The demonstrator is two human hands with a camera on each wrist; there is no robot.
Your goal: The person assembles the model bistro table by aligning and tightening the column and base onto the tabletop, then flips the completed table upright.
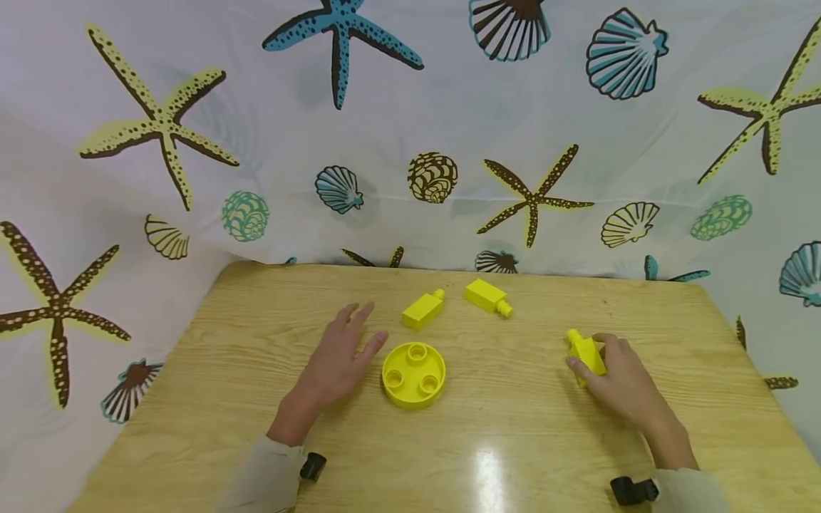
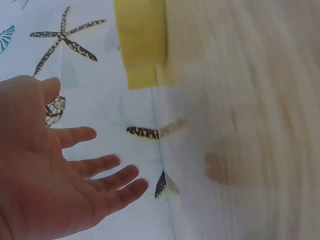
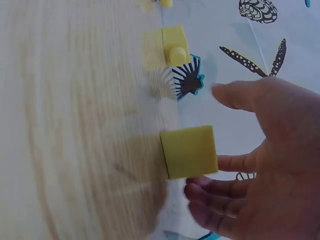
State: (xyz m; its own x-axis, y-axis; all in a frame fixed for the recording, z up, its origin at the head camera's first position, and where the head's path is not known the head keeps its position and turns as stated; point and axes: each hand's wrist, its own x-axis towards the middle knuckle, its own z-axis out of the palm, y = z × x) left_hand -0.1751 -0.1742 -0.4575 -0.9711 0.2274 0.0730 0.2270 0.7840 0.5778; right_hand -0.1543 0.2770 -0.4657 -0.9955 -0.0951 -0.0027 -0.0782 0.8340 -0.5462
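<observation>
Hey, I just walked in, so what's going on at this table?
A person has their right hand around a yellow block on the right, though I can't tell whether the grip has closed. Their left hand is open and empty, beside a round yellow base. Two more yellow blocks lie farther back on the table, near the middle. No block is on the base.
</observation>
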